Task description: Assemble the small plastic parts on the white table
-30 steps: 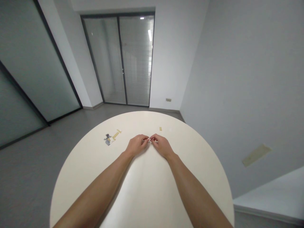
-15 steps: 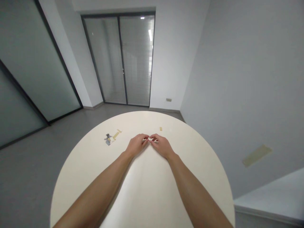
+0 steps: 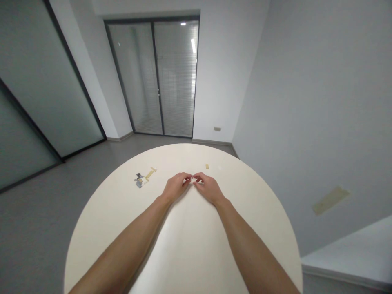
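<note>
**Two hands, one piece**

Left hand (image 3: pixel 176 187) and right hand (image 3: pixel 208 189) met fingertip to fingertip over the far middle of one round table (image 3: pixel 260 212), both pinched shut on one small pale piece (image 3: pixel 192 179). Well apart to the left: one heap (image 3: pixel 139 180) of grey and yellow bits, too small to count, one yellow strip (image 3: pixel 150 173) just beside. Beyond the right hand: one tan chip (image 3: pixel 207 166). Any lettering too small to read.
</note>
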